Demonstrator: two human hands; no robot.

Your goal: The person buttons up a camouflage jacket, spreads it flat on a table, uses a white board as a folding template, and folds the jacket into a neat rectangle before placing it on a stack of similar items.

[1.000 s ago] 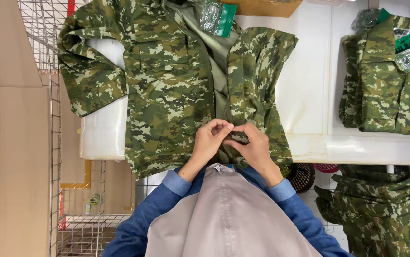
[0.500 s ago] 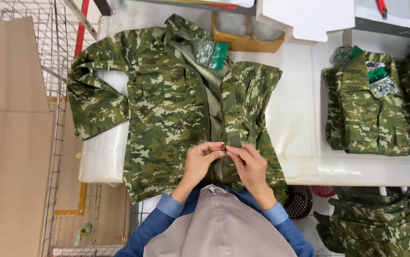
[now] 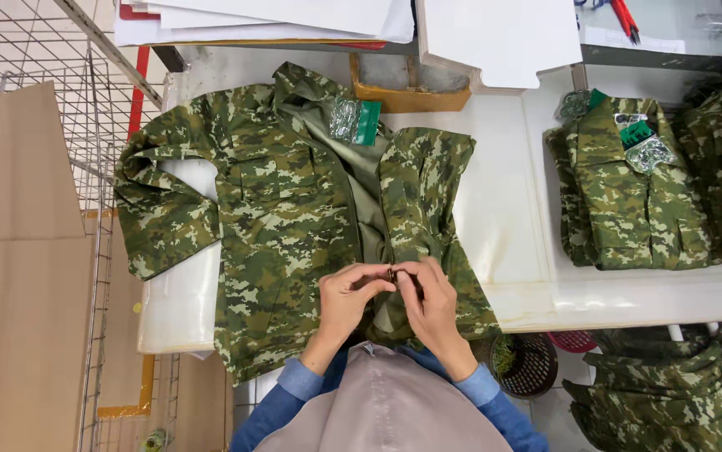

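Both hands — left hand (image 3: 346, 295), right hand (image 3: 433, 295) — pinching camouflage jacket (image 3: 281, 226) front; green tag (image 3: 368, 122) at collar.

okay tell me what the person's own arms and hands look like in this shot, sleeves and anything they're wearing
Both arms are covered by long blue sleeves that end in slightly lighter blue cuffs at the wrists. The left hand and right hand are bare: no gloves, and no watch or bracelet shows. Whether there is a ring is too small to tell. A smooth grey-beige garment lies between the arms at the bottom of the view.
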